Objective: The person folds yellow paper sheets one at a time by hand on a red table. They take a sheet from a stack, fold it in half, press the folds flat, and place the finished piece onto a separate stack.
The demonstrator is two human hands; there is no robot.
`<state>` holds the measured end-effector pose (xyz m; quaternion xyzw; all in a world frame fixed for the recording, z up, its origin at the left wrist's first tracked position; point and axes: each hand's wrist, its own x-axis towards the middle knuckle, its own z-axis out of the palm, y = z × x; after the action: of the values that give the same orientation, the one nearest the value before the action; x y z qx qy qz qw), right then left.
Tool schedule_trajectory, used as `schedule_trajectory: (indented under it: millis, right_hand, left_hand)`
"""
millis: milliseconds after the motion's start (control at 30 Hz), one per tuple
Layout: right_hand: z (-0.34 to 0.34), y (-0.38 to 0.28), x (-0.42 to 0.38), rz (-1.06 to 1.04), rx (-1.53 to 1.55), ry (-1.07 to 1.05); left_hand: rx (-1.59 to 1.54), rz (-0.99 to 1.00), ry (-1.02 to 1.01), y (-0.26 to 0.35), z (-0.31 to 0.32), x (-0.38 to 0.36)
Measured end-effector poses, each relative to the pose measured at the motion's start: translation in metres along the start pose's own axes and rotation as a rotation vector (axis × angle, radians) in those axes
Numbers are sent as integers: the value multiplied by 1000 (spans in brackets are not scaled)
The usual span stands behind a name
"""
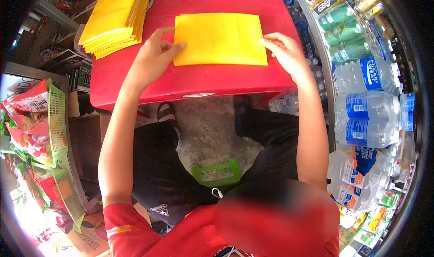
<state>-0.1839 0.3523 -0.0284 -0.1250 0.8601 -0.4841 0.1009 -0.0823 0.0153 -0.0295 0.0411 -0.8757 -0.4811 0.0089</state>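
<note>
A yellow paper rectangle [220,39] lies flat near the front of the red table [149,83]. My left hand [159,51] holds its left edge, with the thumb on top and the fingers at the side. At the right edge, my right hand [282,50] pinches the paper near its upper corner, fingertips curled. Further back on the left stands a thick stack of yellow papers [115,20], its layers slightly uneven.
Packs of water bottles [366,114] and cans [323,2] line the right side. Green baskets [57,121] with red packets hang at the left. A green plastic stool [217,172] shows between the legs below.
</note>
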Motion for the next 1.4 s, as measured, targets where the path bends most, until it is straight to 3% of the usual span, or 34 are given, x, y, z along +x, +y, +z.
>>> schedule_trajectory:
  millis: [133,367,500,667,867,1000,1200,1300,1333,1400]
  right_hand:
    - [-7,2,1,-21,-84,-99]
    - [-11,-13,-8,33,-93,-187]
    - [-10,-32,-11,145,-204,-203]
    - [-10,-15,-9,34,-305,-189]
    - [-9,-16,-11,1,-357,-170]
    - [-7,-20,-11,-31,-437,-147]
    - [1,-38,-19,-13,-619,-76]
    - [9,-33,-25,-176,-686,83]
    - [15,-40,-28,-131,-750,120]
    - [27,-34,-25,-382,-738,232]
  left_hand:
    - [157,-40,46,-12,-5,-14]
    - [46,-74,62,-11,-5,-14]
    - [304,-12,108,4,-2,-13]
    - [498,-37,58,13,0,-11]
    - [630,427,398,14,18,-4]
    - [475,556,120,13,47,16]
    - [623,553,117,4,74,20]
    - [628,553,123,5,74,18]
    - [619,554,120,4,73,18]
    - [599,559,114,4,71,19]
